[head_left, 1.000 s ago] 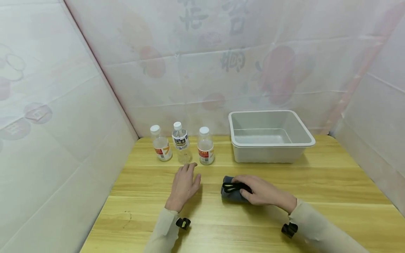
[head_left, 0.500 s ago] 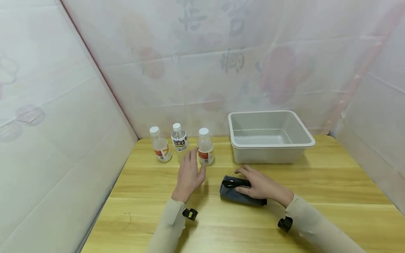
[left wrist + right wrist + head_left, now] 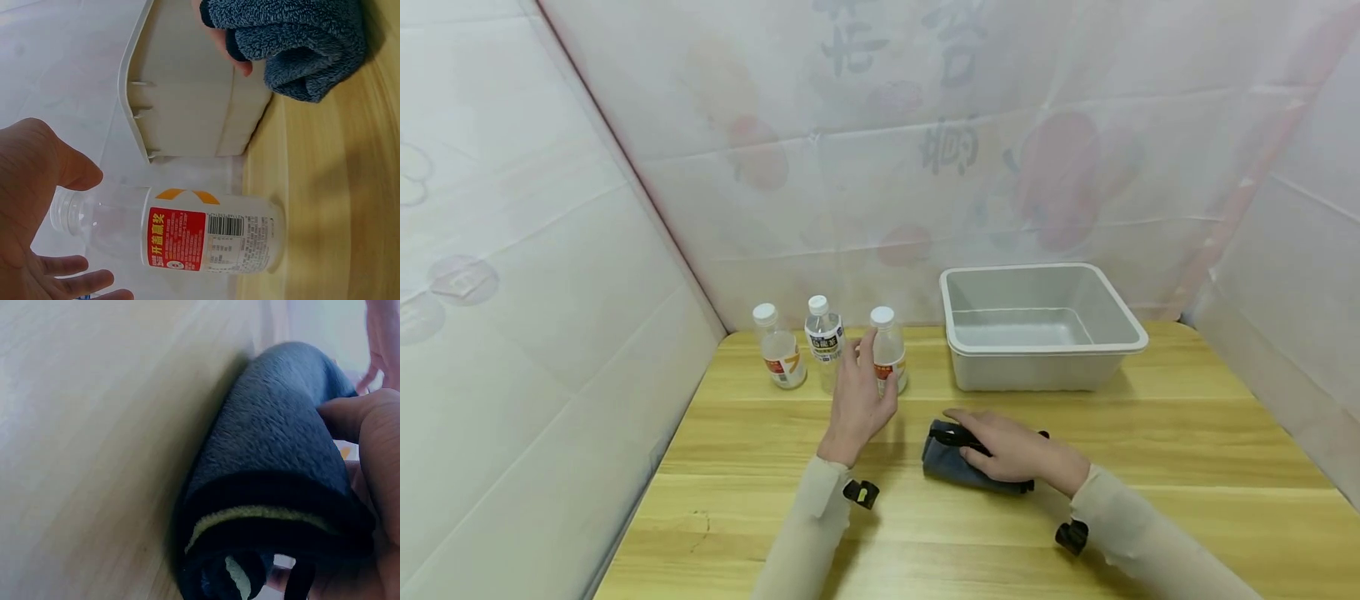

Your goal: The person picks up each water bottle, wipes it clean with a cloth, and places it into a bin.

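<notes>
My left hand (image 3: 859,404), fingers loosely spread, is raised by a clear plastic bottle (image 3: 889,337) with a white cap and a red-and-white label. In the left wrist view, thumb and fingers stand on either side of the bottle's (image 3: 181,231) neck, and contact cannot be told. My right hand (image 3: 1015,446) holds a rolled blue-grey towel (image 3: 951,468) on the table, thumb on the near side and fingers over the far side. A black looped strap (image 3: 951,437) lies on top of the roll, partly under that hand. Dark edging shows at the towel's (image 3: 269,425) end in the right wrist view.
Two more capped bottles stand left of the hand: a tea bottle (image 3: 824,337) and a red-labelled bottle (image 3: 781,354). At the back right is a pale grey plastic tub (image 3: 1037,367). Printed sheeting (image 3: 850,200) walls in the wooden table (image 3: 760,467).
My left hand has moved forward and right, rising toward the right-hand bottle. The right hand lifted its fingers a little, then settled back over the towel, which stays about where it was.
</notes>
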{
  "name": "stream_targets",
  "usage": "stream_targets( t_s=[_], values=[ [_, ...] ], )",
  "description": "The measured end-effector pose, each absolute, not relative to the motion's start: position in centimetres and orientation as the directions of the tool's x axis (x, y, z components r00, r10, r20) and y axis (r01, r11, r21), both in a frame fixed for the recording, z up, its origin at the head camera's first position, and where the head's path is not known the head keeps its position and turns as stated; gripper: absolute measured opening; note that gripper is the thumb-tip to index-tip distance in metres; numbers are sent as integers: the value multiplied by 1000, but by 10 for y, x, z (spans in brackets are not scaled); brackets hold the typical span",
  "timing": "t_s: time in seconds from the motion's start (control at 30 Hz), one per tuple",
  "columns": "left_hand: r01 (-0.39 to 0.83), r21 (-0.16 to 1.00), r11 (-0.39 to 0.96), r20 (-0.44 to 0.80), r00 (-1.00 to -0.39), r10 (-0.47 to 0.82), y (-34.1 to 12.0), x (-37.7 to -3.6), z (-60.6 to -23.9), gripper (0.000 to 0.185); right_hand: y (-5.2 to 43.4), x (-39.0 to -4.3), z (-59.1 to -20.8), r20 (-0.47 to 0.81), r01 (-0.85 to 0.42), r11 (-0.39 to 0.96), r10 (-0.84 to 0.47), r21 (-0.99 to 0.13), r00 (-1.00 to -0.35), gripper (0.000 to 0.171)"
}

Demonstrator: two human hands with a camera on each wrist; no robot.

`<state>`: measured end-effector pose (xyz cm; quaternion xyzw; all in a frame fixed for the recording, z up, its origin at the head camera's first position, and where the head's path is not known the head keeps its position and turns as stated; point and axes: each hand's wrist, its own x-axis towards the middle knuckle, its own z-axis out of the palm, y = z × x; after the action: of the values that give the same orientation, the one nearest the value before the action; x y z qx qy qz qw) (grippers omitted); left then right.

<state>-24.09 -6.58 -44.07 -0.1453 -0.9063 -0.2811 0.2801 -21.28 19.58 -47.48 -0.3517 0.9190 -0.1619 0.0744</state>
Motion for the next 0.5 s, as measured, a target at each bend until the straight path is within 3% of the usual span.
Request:
stream_targets(
  t_s=[0.2,0.37,0.5],
  values=[
    [426,419,802,589,-800,117,-59,-246,-438,77,191,-202,-483,-7,-683,716,-691,-143,-723,59],
    [437,402,804,623,-775,110,-57,-248,-438,77,187,-198,-486,-33,-652,747,-661,-129,-750,52],
    [425,402,811,618,-779,102,-54,-250,-437,78,186,-197,-488,-57,-626,766,-638,-146,-768,69]
  ],
)
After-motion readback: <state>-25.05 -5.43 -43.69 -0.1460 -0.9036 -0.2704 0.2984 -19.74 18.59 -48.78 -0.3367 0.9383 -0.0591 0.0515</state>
